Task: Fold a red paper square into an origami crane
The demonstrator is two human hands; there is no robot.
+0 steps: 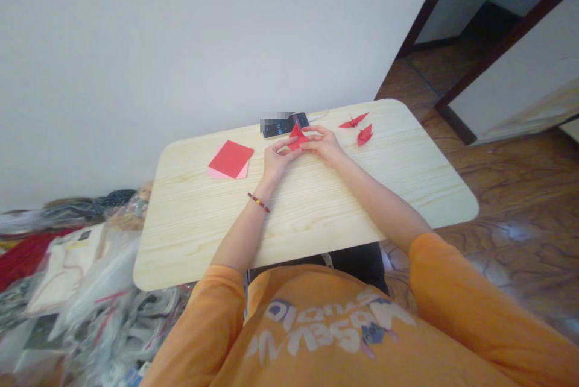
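Between my two hands is a small piece of folded red paper (296, 137), its pointed end turned toward the wall. My left hand (279, 158) grips its left side, fingers and thumb closed on the edge. On the other side, my right hand (323, 144) pinches the paper's right edge. Fingers cover part of the folds. Just behind the paper lies a dark phone (279, 128) with a lit screen. To the right of my right hand rest two folded red paper cranes, one with spread wings (354, 122) and a more compact one (364, 135).
Left of my hands, a stack of square red paper (231, 159) lies over pink sheets (217, 173) on the pale wooden table (194, 224). A white cable (320, 116) runs from the phone. Plastic-wrapped bundles (94, 278) crowd the floor at left; a wall (203, 43) stands behind.
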